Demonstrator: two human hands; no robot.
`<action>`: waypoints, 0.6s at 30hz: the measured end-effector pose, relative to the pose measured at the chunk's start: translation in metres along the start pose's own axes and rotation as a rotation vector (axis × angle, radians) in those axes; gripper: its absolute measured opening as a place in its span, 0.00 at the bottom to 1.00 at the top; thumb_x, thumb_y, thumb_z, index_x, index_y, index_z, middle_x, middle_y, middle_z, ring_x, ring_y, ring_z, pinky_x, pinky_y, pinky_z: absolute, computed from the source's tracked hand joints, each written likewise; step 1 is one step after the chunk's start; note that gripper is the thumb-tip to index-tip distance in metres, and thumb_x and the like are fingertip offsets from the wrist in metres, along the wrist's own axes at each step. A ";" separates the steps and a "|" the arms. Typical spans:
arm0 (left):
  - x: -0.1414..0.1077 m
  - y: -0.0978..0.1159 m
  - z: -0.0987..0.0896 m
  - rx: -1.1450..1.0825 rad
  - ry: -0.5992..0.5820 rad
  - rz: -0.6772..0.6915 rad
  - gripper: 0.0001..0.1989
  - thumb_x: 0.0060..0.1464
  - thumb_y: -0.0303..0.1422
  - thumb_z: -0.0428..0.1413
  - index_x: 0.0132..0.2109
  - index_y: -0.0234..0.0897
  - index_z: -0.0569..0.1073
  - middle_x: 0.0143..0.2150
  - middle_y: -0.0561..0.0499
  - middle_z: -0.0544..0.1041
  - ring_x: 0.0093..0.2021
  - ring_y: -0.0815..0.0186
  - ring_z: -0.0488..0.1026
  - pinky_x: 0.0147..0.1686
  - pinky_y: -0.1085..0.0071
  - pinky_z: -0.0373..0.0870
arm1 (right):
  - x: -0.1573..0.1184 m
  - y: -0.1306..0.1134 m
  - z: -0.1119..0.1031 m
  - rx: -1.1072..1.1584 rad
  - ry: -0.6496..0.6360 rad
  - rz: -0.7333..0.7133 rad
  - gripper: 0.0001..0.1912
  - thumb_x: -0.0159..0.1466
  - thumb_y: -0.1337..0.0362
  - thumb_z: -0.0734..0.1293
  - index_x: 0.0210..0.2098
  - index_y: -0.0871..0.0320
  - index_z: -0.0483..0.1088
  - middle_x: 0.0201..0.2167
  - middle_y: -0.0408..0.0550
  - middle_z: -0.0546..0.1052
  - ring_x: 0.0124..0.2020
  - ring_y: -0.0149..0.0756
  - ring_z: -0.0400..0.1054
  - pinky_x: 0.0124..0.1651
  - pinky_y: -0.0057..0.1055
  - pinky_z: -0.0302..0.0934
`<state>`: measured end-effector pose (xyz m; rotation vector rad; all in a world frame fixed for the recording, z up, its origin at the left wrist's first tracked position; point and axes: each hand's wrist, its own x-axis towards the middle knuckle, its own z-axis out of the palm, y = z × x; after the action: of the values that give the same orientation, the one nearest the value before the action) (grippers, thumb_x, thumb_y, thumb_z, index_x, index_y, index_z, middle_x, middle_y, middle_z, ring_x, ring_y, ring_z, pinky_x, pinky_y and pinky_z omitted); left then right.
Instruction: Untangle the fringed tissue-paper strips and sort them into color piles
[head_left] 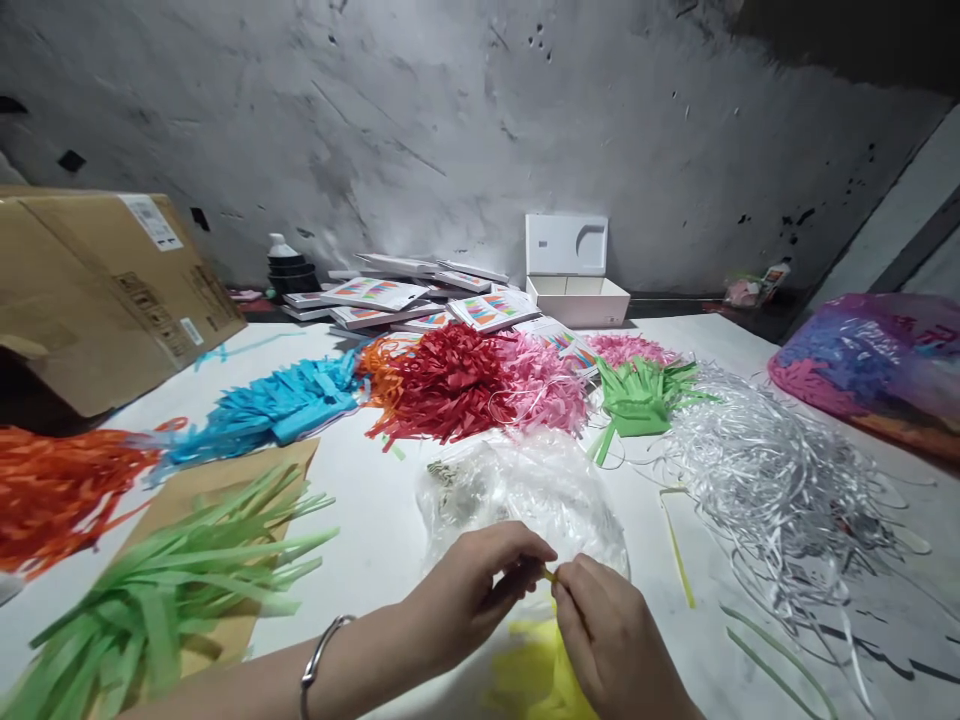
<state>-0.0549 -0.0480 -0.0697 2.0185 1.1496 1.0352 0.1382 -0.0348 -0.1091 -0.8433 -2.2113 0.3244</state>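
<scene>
Fingers of both hands are pinched together on a thin yellow paper strip (551,575), held between left hand (465,590) and right hand (607,640), running roughly crosswise above the bench (375,520).

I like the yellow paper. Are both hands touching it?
Touching. The head view shows the left hand and right hand both pinching the yellow paper strip between fingertips.

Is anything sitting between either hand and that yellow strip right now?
Nothing visible does. The left hand and the right hand both pinch the yellow paper strip between their fingertips, over the yellow paper bundle. The clear plastic bag lies just behind the hands, not between them and the strip.
</scene>
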 end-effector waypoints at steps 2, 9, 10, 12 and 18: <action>-0.005 0.006 -0.002 0.056 -0.021 0.048 0.09 0.64 0.27 0.51 0.44 0.36 0.76 0.35 0.46 0.80 0.34 0.66 0.75 0.35 0.73 0.72 | -0.001 -0.005 0.002 0.032 0.000 0.003 0.12 0.71 0.70 0.54 0.31 0.54 0.60 0.25 0.42 0.67 0.26 0.33 0.64 0.30 0.30 0.53; -0.022 0.006 -0.010 -0.155 -0.031 -0.210 0.07 0.60 0.34 0.56 0.38 0.34 0.76 0.26 0.50 0.76 0.26 0.68 0.73 0.27 0.75 0.68 | -0.002 -0.023 0.005 0.184 -0.085 0.039 0.10 0.73 0.64 0.56 0.38 0.54 0.66 0.30 0.44 0.73 0.31 0.34 0.70 0.33 0.27 0.60; -0.024 0.005 -0.011 -0.187 -0.029 -0.233 0.08 0.58 0.35 0.57 0.35 0.34 0.76 0.26 0.50 0.76 0.25 0.68 0.73 0.26 0.76 0.68 | -0.001 -0.025 0.005 0.158 -0.088 0.018 0.07 0.73 0.63 0.57 0.42 0.54 0.67 0.32 0.45 0.75 0.32 0.34 0.71 0.35 0.28 0.61; -0.026 0.004 -0.015 -0.240 -0.017 -0.272 0.10 0.55 0.36 0.60 0.30 0.34 0.75 0.28 0.50 0.75 0.25 0.69 0.71 0.25 0.76 0.67 | 0.001 -0.029 0.006 0.065 -0.054 -0.053 0.06 0.73 0.64 0.59 0.43 0.54 0.67 0.32 0.45 0.75 0.32 0.36 0.70 0.35 0.29 0.61; -0.039 0.019 -0.041 -0.206 -0.048 -0.386 0.16 0.57 0.45 0.57 0.31 0.36 0.71 0.23 0.53 0.70 0.22 0.69 0.66 0.21 0.76 0.64 | 0.017 -0.045 0.019 -0.106 0.063 -0.209 0.12 0.69 0.70 0.59 0.29 0.55 0.64 0.23 0.43 0.69 0.27 0.33 0.64 0.35 0.31 0.58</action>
<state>-0.0941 -0.0860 -0.0464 1.5738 1.2857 0.8641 0.0950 -0.0575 -0.0923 -0.6607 -2.2493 0.0793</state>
